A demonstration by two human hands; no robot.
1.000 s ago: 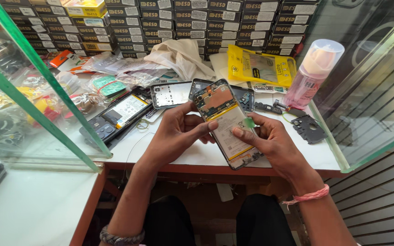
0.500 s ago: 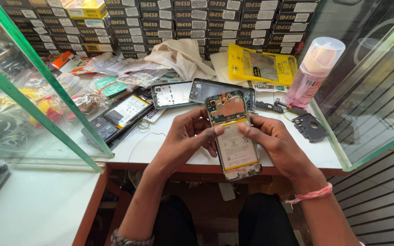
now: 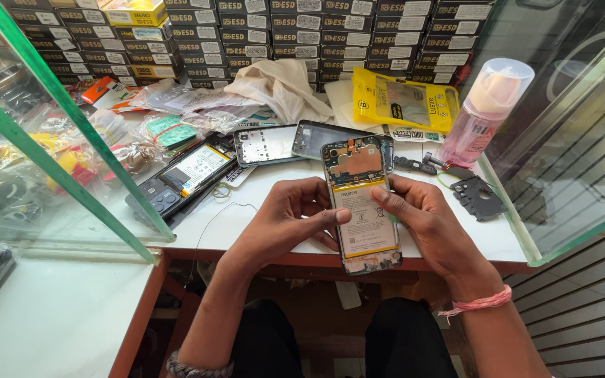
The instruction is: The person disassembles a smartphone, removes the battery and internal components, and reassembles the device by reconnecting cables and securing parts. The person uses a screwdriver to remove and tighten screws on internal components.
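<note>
White-labelled battery and bare circuit board already exposed, the backless rectangular phone [image 3: 363, 206] sits gripped between my left hand [image 3: 290, 218] and right hand [image 3: 425, 220], its grey back cover [image 3: 320, 136] lying far behind.

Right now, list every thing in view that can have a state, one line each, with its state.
Opened phone: back cover off, battery and board exposed, held above the table edge.
Left hand: grips the phone's left side, thumb on the battery.
Right hand: grips the phone's right side, thumb on the battery.
Second opened phone: lying flat, battery exposed.
Pink bottle: upright, capped.
Yellow packet: lying flat.
</note>
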